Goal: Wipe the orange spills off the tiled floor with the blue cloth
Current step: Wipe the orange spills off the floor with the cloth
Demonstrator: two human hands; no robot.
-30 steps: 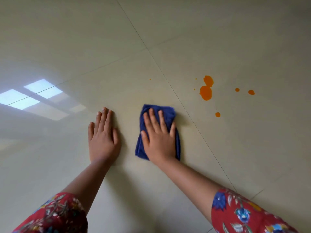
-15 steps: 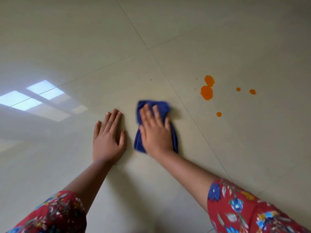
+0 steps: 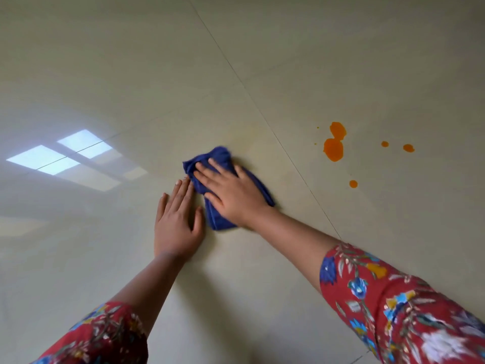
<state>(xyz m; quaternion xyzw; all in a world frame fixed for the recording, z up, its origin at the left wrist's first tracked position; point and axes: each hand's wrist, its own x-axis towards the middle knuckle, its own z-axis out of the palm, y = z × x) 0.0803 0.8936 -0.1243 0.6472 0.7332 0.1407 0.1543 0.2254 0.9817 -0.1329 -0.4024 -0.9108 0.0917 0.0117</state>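
Pressing the bunched blue cloth (image 3: 223, 156) onto the tiled floor (image 3: 131, 74) under straight, spread fingers (image 3: 206, 173), the right hand (image 3: 233, 195) seemingly scrubbed, while the left hand (image 3: 175, 224) lay flat and empty beside it, likely bracing, the orange spills (image 3: 333, 149) unwiped, apart rightward.

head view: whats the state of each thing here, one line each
tiled floor: glossy, spotted orange on the right
blue cloth: bunched, lying on the floor under the right hand
right hand: open, fingers straight, pressing the cloth
left hand: open, flat on the floor beside the cloth
orange spills: unwiped, apart from the cloth, to its right
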